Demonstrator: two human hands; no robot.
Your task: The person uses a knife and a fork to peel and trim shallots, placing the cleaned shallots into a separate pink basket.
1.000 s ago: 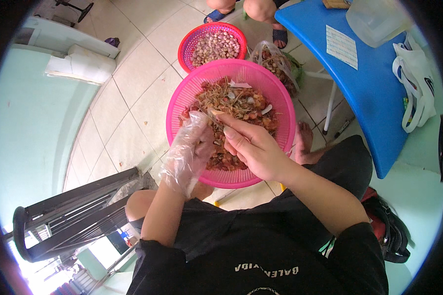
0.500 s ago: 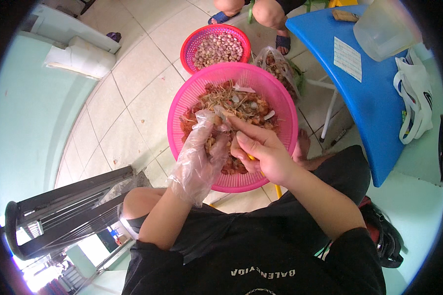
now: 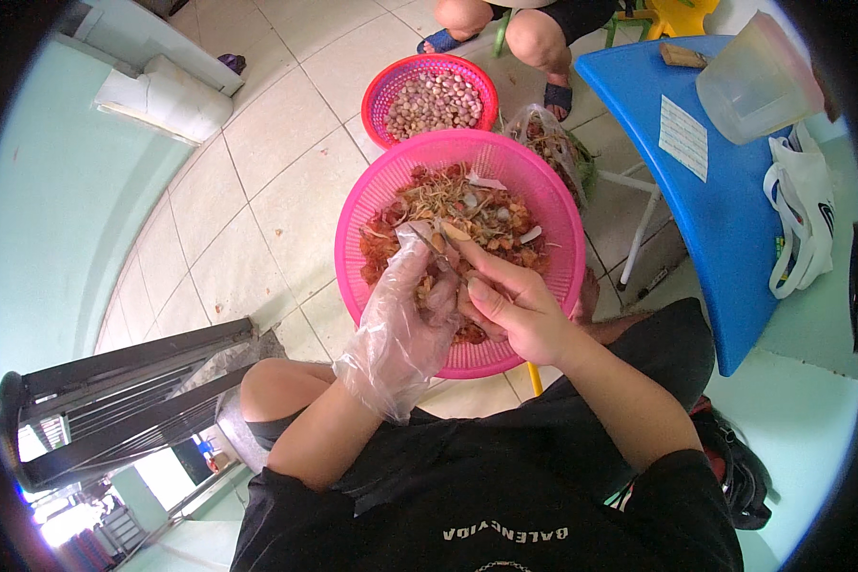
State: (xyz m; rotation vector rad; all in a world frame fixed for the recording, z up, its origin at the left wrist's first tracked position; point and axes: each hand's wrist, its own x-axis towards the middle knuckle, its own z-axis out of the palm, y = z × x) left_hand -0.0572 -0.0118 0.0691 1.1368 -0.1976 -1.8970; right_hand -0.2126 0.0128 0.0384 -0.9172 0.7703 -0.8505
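Note:
In a clear plastic glove, my left hand [image 3: 402,319] is closed, pinching a small shallot mostly hidden by the fingers. My bare right hand [image 3: 522,307] grips a small knife [image 3: 439,252]; its dark blade lies against the left fingertips, its handle inside my fist. Both hands are together above a large pink plastic basket [image 3: 564,224]. Inside the basket is a heap of reddish-brown shallots, dry skins and stringy roots [image 3: 429,195], with a few pale bits on top.
Beyond it stands a red basket [image 3: 370,100] of peeled shallots [image 3: 436,103], with a clear bag [image 3: 550,143] beside it. A person in sandals [image 3: 558,97] sits opposite. At right, a blue table [image 3: 629,91] holds a plastic tub [image 3: 755,91]; a dark metal rack [image 3: 133,357] stands left.
The view has shifted slightly, so the baskets sit a little lower and further right. Both hands remain together over the pink basket; the knife blade now shows more clearly at the left fingertips.

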